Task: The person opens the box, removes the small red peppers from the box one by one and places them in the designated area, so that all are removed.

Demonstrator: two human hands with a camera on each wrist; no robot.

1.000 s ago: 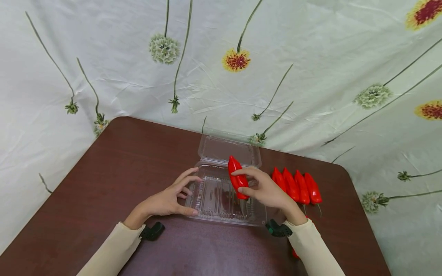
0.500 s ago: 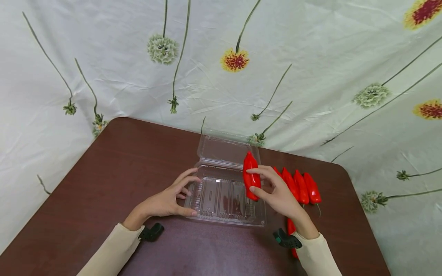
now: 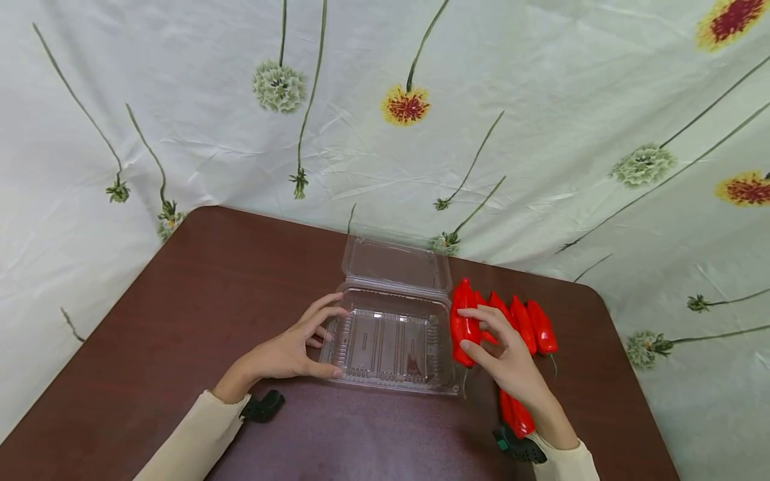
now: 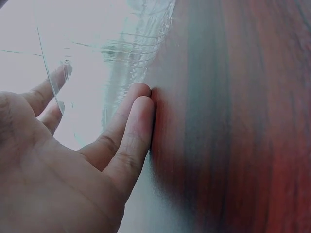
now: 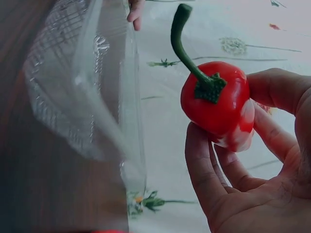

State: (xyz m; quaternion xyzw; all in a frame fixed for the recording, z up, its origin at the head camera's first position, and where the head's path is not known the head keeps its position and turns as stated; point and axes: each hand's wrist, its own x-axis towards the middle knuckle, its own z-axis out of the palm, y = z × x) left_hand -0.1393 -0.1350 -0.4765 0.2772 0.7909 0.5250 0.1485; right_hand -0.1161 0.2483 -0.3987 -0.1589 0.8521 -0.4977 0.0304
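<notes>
My right hand (image 3: 502, 351) pinches a red pepper (image 3: 464, 327) between thumb and fingers, just beyond the right rim of a clear plastic clamshell container (image 3: 385, 384). In the right wrist view the pepper (image 5: 221, 104) shows its curved green stem. Around the container's left side, my left hand (image 3: 295, 344) rests with spread fingers, its thumb at the front rim. Two of its fingers (image 4: 138, 124) touch the tabletop beside the clear wall in the left wrist view. The lid (image 3: 397, 260) is folded back and no pepper lies inside the container.
Several red peppers (image 3: 543, 327) lie in a row on the dark brown table (image 3: 252, 267), right of the container. More red peppers (image 3: 516, 414) lie nearer the front, partly hidden by the right forearm. A flower-printed cloth (image 3: 349, 133) hangs behind the table.
My right hand has carried the red pepper rightward, from above the container to beyond its right rim. The left hand has stayed at the container's left side.
</notes>
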